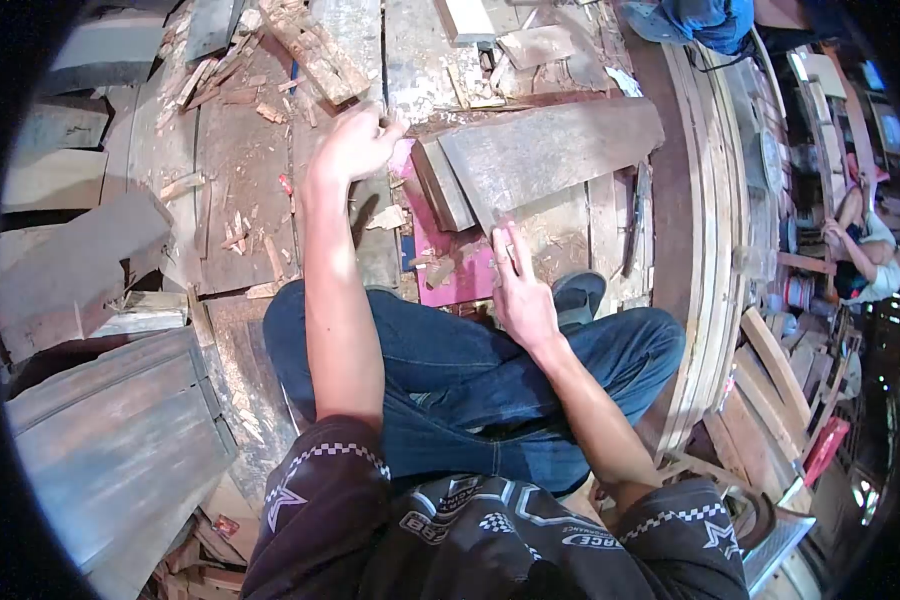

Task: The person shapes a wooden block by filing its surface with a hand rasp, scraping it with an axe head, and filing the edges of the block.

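Note:
In front of my crossed legs lies a stack of thick wooden boards, its upper wooden board (560, 150) resting slightly askew over a lower wooden board (443, 190). My right hand (522, 300) is at the near corner of the upper board, its fingers pressed to the edge; the thumb is mostly hidden. Beyond the stack's left end, my left hand (360, 143) is raised with curled fingers. Anything inside it is too small or hidden to make out. Under the boards a pink sheet (465, 278) shows, with wood chips on it.
A chipped wood block (320, 55) lies ahead of my left hand. Splinters cover the plank floor (235, 180). Several cut boards (80, 260) are piled at left, long planks (705, 230) run along the right. Another person (865, 245) sits at far right.

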A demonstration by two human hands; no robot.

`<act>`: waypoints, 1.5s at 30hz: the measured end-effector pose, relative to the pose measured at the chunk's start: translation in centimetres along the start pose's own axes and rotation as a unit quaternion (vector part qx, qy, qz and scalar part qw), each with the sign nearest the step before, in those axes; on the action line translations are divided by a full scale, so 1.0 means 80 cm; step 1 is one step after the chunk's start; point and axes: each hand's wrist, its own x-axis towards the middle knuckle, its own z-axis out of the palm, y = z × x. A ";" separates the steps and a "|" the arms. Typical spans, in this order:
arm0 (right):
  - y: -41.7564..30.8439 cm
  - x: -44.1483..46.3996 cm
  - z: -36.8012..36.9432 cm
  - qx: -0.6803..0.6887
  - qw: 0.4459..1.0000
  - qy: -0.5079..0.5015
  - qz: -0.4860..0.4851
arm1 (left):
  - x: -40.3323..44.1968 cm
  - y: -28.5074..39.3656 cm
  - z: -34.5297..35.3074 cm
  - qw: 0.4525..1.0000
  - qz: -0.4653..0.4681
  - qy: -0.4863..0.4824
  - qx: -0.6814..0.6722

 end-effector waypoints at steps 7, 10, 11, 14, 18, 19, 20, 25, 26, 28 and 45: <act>0.005 0.000 0.019 -0.034 0.998 0.010 -0.046 | 0.004 -0.011 0.012 0.999 0.017 0.026 -0.012; 0.008 0.001 0.027 -0.038 0.996 0.028 -0.075 | 0.005 -0.011 0.010 1.000 0.011 0.016 -0.004; 0.008 0.002 0.028 -0.041 0.996 0.024 -0.074 | 0.004 -0.011 0.010 1.000 0.017 0.020 -0.002; 0.004 0.001 0.022 -0.050 0.997 0.002 -0.054 | 0.002 -0.002 0.002 1.000 0.015 0.005 0.013; 0.002 -0.015 0.018 -0.041 0.999 -0.030 -0.013 | -0.002 0.002 -0.002 0.999 -0.025 -0.034 0.022; 0.001 -0.013 0.010 -0.028 0.998 -0.062 -0.001 | -0.002 0.002 -0.002 0.999 -0.026 -0.035 0.020; 0.003 -0.009 0.010 -0.008 0.999 -0.051 -0.012 | 0.000 0.001 -0.001 1.000 -0.012 -0.025 0.010; 0.006 0.023 0.045 0.036 0.994 0.062 -0.076 | -0.002 -0.003 0.006 1.000 0.011 0.012 0.007; 0.008 0.020 0.044 0.047 0.996 0.035 -0.060 | -0.002 -0.003 0.006 1.000 0.011 0.013 0.004; 0.004 0.019 0.021 0.067 0.997 -0.023 -0.032 | -0.003 -0.007 0.007 1.000 0.009 0.018 -0.002; 0.014 0.003 0.028 0.132 0.985 0.104 -0.026 | 0.005 -0.015 0.004 0.998 -0.047 -0.050 -0.007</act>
